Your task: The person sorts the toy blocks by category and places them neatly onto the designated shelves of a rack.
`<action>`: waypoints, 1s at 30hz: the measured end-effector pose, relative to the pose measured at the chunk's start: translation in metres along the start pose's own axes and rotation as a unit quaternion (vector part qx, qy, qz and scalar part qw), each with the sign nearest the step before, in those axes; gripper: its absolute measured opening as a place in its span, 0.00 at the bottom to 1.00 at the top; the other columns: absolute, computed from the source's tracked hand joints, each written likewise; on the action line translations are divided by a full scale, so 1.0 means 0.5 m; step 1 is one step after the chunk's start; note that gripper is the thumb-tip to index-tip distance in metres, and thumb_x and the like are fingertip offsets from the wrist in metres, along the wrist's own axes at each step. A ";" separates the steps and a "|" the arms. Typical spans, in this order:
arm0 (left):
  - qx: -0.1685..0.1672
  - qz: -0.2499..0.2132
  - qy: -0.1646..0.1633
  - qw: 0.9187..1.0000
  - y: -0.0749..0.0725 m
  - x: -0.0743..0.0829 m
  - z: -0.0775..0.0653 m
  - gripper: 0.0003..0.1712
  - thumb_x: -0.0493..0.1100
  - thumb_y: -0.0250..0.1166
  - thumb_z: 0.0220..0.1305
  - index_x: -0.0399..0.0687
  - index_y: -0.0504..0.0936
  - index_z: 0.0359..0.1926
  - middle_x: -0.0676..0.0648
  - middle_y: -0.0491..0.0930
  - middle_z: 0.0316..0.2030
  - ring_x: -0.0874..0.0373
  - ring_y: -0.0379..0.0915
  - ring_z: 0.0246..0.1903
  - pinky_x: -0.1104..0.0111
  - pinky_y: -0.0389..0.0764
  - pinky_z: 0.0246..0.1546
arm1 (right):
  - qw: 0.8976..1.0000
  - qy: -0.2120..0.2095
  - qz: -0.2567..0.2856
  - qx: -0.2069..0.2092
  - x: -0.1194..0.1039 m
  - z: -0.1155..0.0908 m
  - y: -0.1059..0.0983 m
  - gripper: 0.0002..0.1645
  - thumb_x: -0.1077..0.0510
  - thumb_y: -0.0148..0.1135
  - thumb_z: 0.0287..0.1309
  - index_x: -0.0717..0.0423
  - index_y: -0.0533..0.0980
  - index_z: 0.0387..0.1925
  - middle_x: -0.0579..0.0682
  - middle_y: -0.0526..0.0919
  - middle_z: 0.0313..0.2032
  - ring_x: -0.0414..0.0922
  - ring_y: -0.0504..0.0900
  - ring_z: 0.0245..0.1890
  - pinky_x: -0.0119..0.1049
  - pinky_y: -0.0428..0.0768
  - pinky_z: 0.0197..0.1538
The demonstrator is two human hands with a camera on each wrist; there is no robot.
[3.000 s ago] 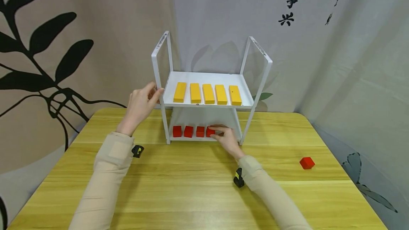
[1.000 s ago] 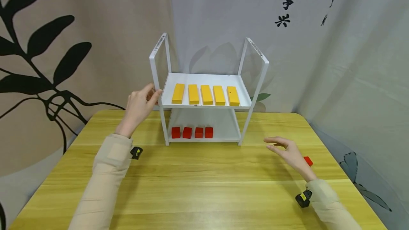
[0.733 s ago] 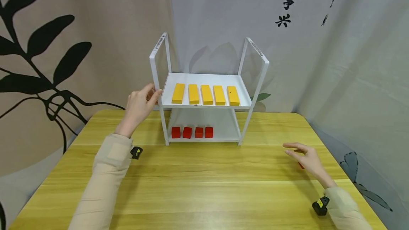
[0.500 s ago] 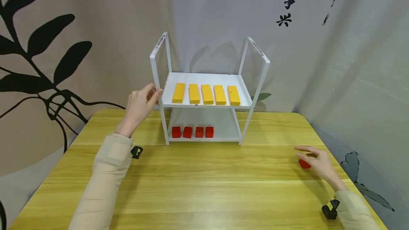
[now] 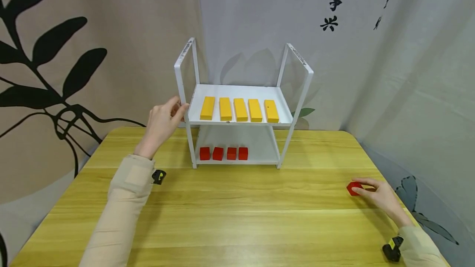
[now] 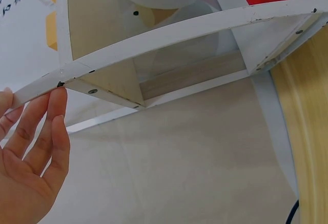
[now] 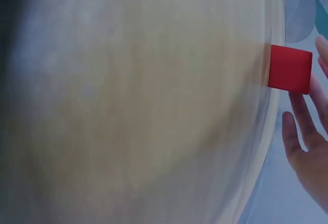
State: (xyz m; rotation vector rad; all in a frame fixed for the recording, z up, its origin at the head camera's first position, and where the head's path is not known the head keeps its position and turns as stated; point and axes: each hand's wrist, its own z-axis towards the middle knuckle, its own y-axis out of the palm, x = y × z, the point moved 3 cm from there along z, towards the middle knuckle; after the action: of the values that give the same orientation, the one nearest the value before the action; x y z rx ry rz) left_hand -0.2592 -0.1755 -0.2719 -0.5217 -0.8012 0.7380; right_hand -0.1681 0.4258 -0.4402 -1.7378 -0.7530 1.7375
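At the table's right side my right hand (image 5: 384, 197) has thumb and fingers on either side of a lone red cube (image 5: 353, 188), pinching it. In the right wrist view the fingers (image 7: 300, 116) lie against the red cube (image 7: 290, 69). My left hand (image 5: 161, 122) holds the left front post of a white two-tier shelf (image 5: 237, 90) at upper-tier height. The left wrist view has its fingertips (image 6: 57, 101) on the white frame (image 6: 154, 42). Several red cubes (image 5: 217, 153) stand in a row on the lower tier, leftward. Several yellow blocks (image 5: 241, 110) line the upper tier.
The shelf stands at the back of a wooden table (image 5: 230, 209), close to a hanging cloth (image 5: 245, 19) with printed leaves and characters. The table's right edge runs just beyond the right hand. A black wrist camera (image 5: 158, 176) sits on the left wrist.
My right hand has left a red cube on the lower tier, swung right across the table and closed its fingers on the lone red cube. The left hand stays on the post.
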 end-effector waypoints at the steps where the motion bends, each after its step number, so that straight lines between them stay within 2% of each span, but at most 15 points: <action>1: 0.000 0.000 0.000 1.000 0.000 -0.001 0.000 0.19 0.50 0.51 0.72 0.38 0.74 0.34 0.40 0.80 0.22 0.53 0.68 0.17 0.68 0.65 0.21 | 1.000 0.001 -0.002 -0.002 0.002 0.000 0.001 0.33 0.48 0.64 0.58 0.65 0.72 0.58 0.69 0.75 0.56 0.20 0.77 0.34 0.32 0.81 0.34; 4: 0.000 -0.001 -0.001 1.000 0.001 -0.001 0.000 0.19 0.50 0.51 0.72 0.38 0.74 0.34 0.40 0.81 0.22 0.52 0.68 0.18 0.68 0.65 0.22 | 1.000 0.002 -0.005 -0.012 0.006 -0.001 0.003 0.33 0.49 0.65 0.57 0.65 0.72 0.59 0.71 0.72 0.58 0.36 0.84 0.40 0.31 0.82 0.35; 5: 0.000 -0.001 -0.001 1.000 0.002 -0.002 0.000 0.19 0.50 0.51 0.72 0.38 0.74 0.34 0.40 0.81 0.22 0.52 0.68 0.18 0.67 0.65 0.22 | 1.000 0.003 -0.009 -0.013 0.008 -0.001 0.003 0.33 0.49 0.66 0.56 0.65 0.72 0.59 0.71 0.72 0.58 0.38 0.84 0.40 0.30 0.82 0.36; 8: 0.000 -0.001 -0.002 1.000 0.002 -0.001 -0.001 0.18 0.50 0.52 0.72 0.38 0.74 0.34 0.39 0.81 0.22 0.52 0.69 0.18 0.67 0.65 0.22 | 1.000 0.008 -0.023 -0.015 0.011 -0.002 0.002 0.34 0.49 0.67 0.55 0.63 0.73 0.58 0.70 0.73 0.58 0.36 0.81 0.41 0.30 0.81 0.36; 11: 0.000 -0.002 -0.003 1.000 0.001 -0.001 -0.002 0.18 0.50 0.51 0.72 0.39 0.74 0.34 0.40 0.81 0.22 0.52 0.69 0.17 0.67 0.65 0.22 | 0.999 0.013 -0.036 -0.013 0.013 -0.003 0.002 0.34 0.47 0.68 0.54 0.62 0.73 0.58 0.69 0.75 0.56 0.20 0.70 0.38 0.30 0.80 0.35; 14: -0.002 -0.003 -0.005 1.000 0.001 -0.001 -0.002 0.19 0.51 0.51 0.72 0.39 0.74 0.34 0.40 0.81 0.22 0.52 0.68 0.17 0.67 0.65 0.21 | 0.999 0.015 -0.044 -0.010 0.014 -0.003 0.001 0.34 0.47 0.68 0.54 0.61 0.73 0.58 0.68 0.77 0.54 0.16 0.67 0.37 0.30 0.79 0.35; 18: -0.002 -0.004 -0.005 1.000 0.001 -0.001 -0.002 0.19 0.50 0.51 0.72 0.39 0.74 0.34 0.40 0.81 0.22 0.52 0.69 0.17 0.67 0.65 0.21 | 0.999 0.011 -0.053 -0.007 0.016 -0.003 -0.001 0.33 0.49 0.69 0.53 0.62 0.74 0.57 0.69 0.78 0.53 0.15 0.68 0.35 0.28 0.78 0.35; 22: 0.001 -0.006 -0.003 1.000 0.001 0.000 -0.001 0.18 0.50 0.52 0.72 0.38 0.74 0.34 0.39 0.81 0.22 0.51 0.70 0.18 0.67 0.66 0.21 | 0.998 -0.004 -0.060 -0.002 0.016 -0.002 -0.002 0.32 0.53 0.69 0.53 0.66 0.74 0.56 0.69 0.79 0.51 0.17 0.72 0.34 0.27 0.78 0.35; 30: 0.004 -0.006 0.003 1.000 0.001 0.000 0.000 0.18 0.49 0.52 0.72 0.38 0.74 0.34 0.39 0.81 0.22 0.52 0.70 0.17 0.68 0.66 0.21 | 0.999 -0.007 -0.053 0.003 0.004 0.001 0.005 0.32 0.50 0.69 0.53 0.63 0.75 0.56 0.68 0.80 0.51 0.16 0.72 0.33 0.27 0.78 0.35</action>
State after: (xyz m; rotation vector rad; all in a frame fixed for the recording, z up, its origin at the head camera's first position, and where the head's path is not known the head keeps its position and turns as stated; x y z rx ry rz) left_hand -0.2594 -0.1752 -0.2726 -0.5105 -0.7952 0.7285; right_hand -0.1685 0.4256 -0.4436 -1.6521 -0.8291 1.6814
